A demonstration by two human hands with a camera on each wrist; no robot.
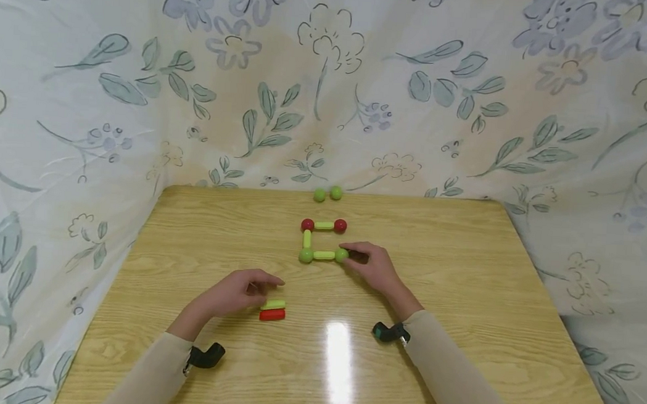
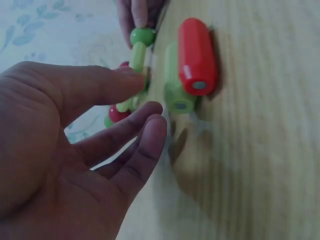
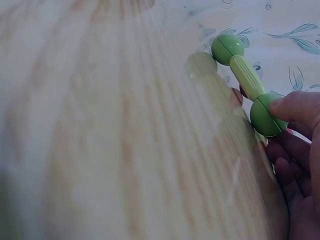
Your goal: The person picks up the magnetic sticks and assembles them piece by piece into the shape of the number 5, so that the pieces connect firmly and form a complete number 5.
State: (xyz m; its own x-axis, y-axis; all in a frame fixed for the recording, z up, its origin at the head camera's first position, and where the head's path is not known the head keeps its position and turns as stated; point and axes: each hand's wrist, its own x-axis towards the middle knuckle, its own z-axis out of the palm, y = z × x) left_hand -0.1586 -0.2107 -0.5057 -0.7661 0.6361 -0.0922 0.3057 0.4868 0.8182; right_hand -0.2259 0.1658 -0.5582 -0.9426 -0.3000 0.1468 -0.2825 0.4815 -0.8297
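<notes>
On the table, a C-shaped frame joins green and red balls with lime rods. At its near right end, my right hand (image 1: 372,268) pinches a green ball (image 3: 266,119) between thumb and fingers. A lime rod (image 1: 324,256) runs from that ball to another green ball (image 1: 306,256); further back are two red balls (image 1: 340,226). My left hand (image 1: 238,292) hovers beside a loose lime rod (image 1: 274,304) and a red rod (image 1: 272,314) lying side by side. In the left wrist view its thumb and fingers are apart and hold nothing.
Two loose green balls (image 1: 336,193) sit near the back edge of the wooden table (image 1: 199,231). Floral fabric (image 1: 330,91) hangs behind the table and along its sides. A dark wrist camera (image 1: 207,355) is strapped at each sleeve cuff.
</notes>
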